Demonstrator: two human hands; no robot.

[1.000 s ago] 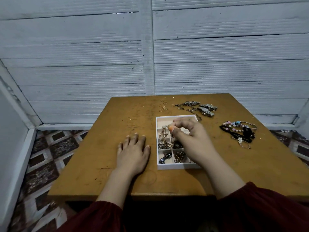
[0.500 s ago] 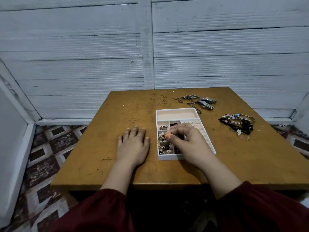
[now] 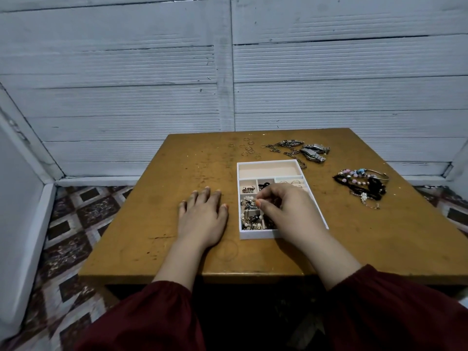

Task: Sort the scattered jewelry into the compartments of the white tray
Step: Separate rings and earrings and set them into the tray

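Right hand [image 3: 286, 210] has drawn back over white tray [image 3: 255, 234], grip pinched, contents unclear; left hand [image 3: 202, 219] lies flat.

The right hand [image 3: 286, 211] has moved back from the far end of the white tray [image 3: 255, 235]. Its bent fingers [image 3: 272, 192] are now over the small middle boxes [image 3: 247, 198].

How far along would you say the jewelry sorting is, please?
Partly done: the white tray holds pieces in its small compartments, though its long far compartment is empty. The right hand, fingers curled, is over the middle compartments; the left hand rests on the table. Left to sort: gold rings, watches and chains, beaded bracelets.
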